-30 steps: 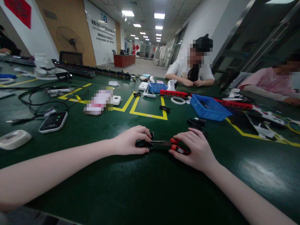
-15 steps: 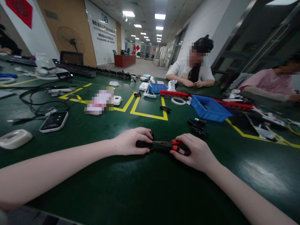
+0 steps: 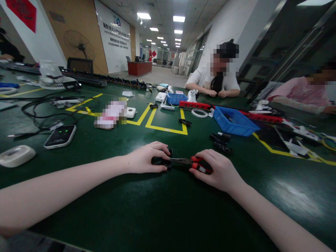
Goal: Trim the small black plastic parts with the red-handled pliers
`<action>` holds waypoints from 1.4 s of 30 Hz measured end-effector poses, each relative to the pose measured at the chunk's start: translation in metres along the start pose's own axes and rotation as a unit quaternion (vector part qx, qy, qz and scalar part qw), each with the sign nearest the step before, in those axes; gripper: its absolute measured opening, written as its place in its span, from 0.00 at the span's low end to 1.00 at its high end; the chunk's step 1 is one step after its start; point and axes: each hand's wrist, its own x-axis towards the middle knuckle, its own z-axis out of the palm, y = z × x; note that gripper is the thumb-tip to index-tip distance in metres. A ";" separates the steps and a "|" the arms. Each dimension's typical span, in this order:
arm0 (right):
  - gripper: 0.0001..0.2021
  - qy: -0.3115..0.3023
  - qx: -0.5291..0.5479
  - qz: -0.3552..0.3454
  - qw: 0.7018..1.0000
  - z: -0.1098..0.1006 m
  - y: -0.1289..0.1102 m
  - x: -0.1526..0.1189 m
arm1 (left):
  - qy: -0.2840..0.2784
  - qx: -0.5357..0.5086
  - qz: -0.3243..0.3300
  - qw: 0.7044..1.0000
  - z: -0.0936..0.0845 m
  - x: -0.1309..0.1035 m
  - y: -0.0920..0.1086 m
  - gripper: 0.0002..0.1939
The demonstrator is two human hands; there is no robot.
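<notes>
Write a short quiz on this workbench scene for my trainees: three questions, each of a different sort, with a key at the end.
1. Multiple choice: What does the right hand hold?
A) a roll of tape
B) pliers
C) a phone

2. True or false: From the wearer's view, the larger blue bin stands to the left of the white ring.

3. Fill in the blank: The left hand holds a small part whose colour is ____.

Key
1. B
2. False; the larger blue bin stands to the right of the white ring.
3. black
</notes>
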 end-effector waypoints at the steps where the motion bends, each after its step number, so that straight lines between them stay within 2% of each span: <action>1: 0.14 -0.002 0.001 0.000 1.000 0.000 0.000 0.000 | 0.000 0.003 -0.003 1.000 0.000 0.000 0.001 0.11; 26: 0.14 -0.046 0.007 0.014 0.999 0.001 0.003 -0.002 | -0.005 -0.006 -0.034 0.999 0.000 -0.002 0.005 0.10; 34: 0.13 -0.040 0.018 0.014 0.999 0.004 0.006 -0.003 | -0.027 -0.002 -0.058 0.998 -0.001 -0.002 0.003 0.10; 42: 0.14 -0.035 0.019 0.018 0.999 0.006 0.008 -0.004 | -0.020 -0.007 -0.054 0.998 0.000 -0.001 0.000 0.10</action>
